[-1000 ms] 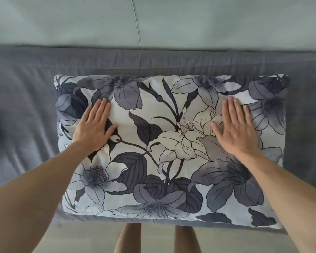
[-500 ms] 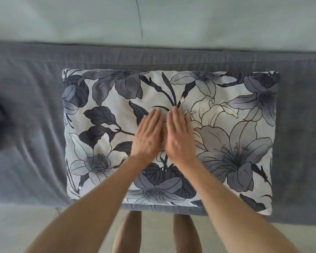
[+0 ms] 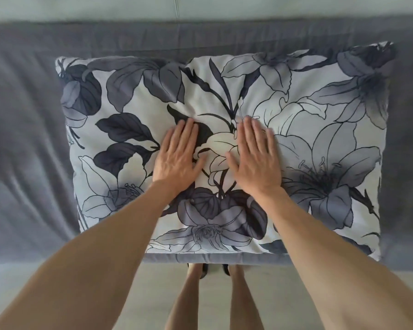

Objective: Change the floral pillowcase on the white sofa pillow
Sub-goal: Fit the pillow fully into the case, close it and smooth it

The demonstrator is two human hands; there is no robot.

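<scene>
A pillow in a floral pillowcase [image 3: 320, 120], white with grey and black lilies, lies flat on the sofa seat and fills the middle of the view. My left hand [image 3: 179, 158] presses flat on its centre, fingers straight and together. My right hand [image 3: 255, 158] lies flat beside it, a little to the right, with a pale flower showing between the two. Neither hand grips any fabric. The pillow itself is hidden inside the case.
A dark grey cover [image 3: 29, 139] drapes the sofa seat around the pillow. The pale sofa back [image 3: 272, 7] runs along the top. Below the seat's front edge are the light floor [image 3: 134, 282] and my legs [image 3: 215, 301].
From wide apart on the pillow a second ago, my hands came together at its centre, and have now spread slightly apart again. The pillow sits closer in view.
</scene>
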